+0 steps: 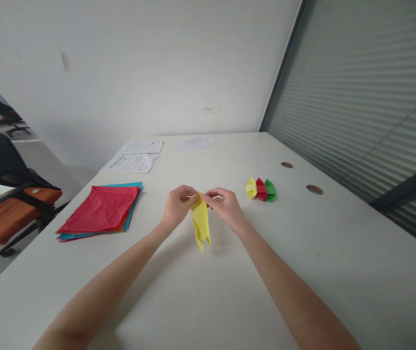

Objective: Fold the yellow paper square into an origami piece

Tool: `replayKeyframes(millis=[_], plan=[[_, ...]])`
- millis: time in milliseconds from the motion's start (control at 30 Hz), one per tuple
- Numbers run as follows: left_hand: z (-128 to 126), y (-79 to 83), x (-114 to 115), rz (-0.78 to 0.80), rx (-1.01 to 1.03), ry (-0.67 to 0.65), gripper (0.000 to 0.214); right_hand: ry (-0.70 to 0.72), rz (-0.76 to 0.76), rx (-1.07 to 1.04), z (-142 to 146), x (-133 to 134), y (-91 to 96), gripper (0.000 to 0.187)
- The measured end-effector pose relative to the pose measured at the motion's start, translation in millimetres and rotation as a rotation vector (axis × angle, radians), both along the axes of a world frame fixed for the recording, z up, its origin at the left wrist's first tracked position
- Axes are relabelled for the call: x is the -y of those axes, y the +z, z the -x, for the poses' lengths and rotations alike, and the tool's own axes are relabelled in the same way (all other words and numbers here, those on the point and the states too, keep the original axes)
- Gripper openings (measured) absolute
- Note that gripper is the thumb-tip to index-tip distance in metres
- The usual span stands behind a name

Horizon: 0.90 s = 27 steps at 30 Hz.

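Observation:
A folded piece of yellow paper (pixel 202 222) hangs between my hands above the middle of the table, its two pointed ends down. My left hand (pixel 180 204) pinches its upper left edge between thumb and fingers. At the upper right edge, my right hand (pixel 225 204) pinches the same paper, its fingertips close to those of the left. To the right on the table lie three small folded paper pieces side by side: a yellow one (pixel 251 188), a red one (pixel 261 189) and a green one (pixel 270 190).
A stack of coloured paper sheets (pixel 101 210), red on top with blue beneath, lies on the left of the white table (pixel 208 301). Printed sheets (pixel 135 163) lie farther back. Two round holes (pixel 315 189) pierce the right side. An orange office chair (pixel 14 214) stands left.

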<state>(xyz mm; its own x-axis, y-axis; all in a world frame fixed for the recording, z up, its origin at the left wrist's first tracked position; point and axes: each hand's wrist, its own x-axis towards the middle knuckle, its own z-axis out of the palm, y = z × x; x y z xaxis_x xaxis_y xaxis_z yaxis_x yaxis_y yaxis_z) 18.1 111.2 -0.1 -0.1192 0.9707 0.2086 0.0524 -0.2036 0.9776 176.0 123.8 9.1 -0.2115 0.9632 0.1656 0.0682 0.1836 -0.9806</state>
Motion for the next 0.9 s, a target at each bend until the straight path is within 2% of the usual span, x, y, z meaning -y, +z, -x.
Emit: replayKeyframes(millis=[100,300,633,767,900], plan=[[0,1.3,0,0.023,0.015,-0.02,0.036,0.007,0.004,-0.015,1,1,0.6,0.033],[0,-1.3,-2,0.038,-0.022,-0.056,0.03,0.032,0.032,-0.031,2,0,0.1,0.034],[2,2.7,2,0.024,-0.111,-0.003,0.028,0.094,0.269,-0.214,2,-7,-18.3,0.032],[3,1.1,1,0.041,-0.143,0.025,0.024,0.082,0.254,-0.18,2,-4,-16.3,0.031],[3,1.2,0,0.015,-0.188,0.024,0.022,0.052,0.142,-0.085,3,0,-11.8,0.03]])
